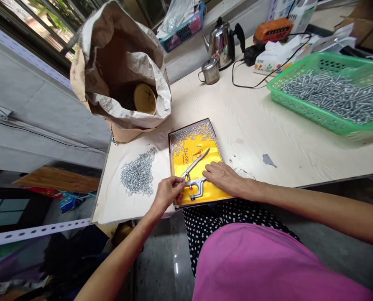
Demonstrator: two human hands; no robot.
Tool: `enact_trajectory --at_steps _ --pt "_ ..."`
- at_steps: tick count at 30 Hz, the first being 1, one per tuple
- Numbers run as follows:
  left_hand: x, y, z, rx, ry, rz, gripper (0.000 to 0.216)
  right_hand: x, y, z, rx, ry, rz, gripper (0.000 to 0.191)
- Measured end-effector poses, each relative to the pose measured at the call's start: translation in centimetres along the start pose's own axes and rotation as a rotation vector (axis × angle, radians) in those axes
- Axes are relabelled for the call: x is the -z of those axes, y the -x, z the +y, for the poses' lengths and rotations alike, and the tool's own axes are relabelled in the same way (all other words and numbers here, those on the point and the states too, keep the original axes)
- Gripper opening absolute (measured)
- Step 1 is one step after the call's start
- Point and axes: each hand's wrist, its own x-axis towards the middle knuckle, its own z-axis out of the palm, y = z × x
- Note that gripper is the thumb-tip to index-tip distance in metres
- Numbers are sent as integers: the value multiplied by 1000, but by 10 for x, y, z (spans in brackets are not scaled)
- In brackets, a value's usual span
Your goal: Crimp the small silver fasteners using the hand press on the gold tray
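A silver hand-press plier tool [194, 172] lies in a yellow-lined tray [214, 193] at the table's near edge. My left hand [168, 192] pinches something tiny at the tool's jaw; the piece is too small to name. My right hand [220, 176] rests on the tool's lower handle with its fingers curled over it. Several small metal parts [190, 133] lie heaped at the far end of the tray. A second pile of small metal parts [139, 172] lies on the white table, left of the tray.
A crumpled paper sack [123, 62] with a yellow bowl [145, 98] inside stands behind the tray. A green basket [302, 106] of metal parts sits far right. A kettle [222, 41], small steel cup [210, 71], black cable and tissue box stand at the back.
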Motion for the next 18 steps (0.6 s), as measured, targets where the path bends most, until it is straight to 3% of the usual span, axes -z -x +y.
enact_trajectory --at_steps 4,11,18 --pt "-25 11 4 149 150 -42 8 1 -2 -2 -20 22 -27 12" --pt "-28 13 1 259 333 -40 28 10 -2 -5 -18 32 -36 19" --pt "-32 15 4 294 306 -20 28 17 -4 -8 -46 17 -79 22"
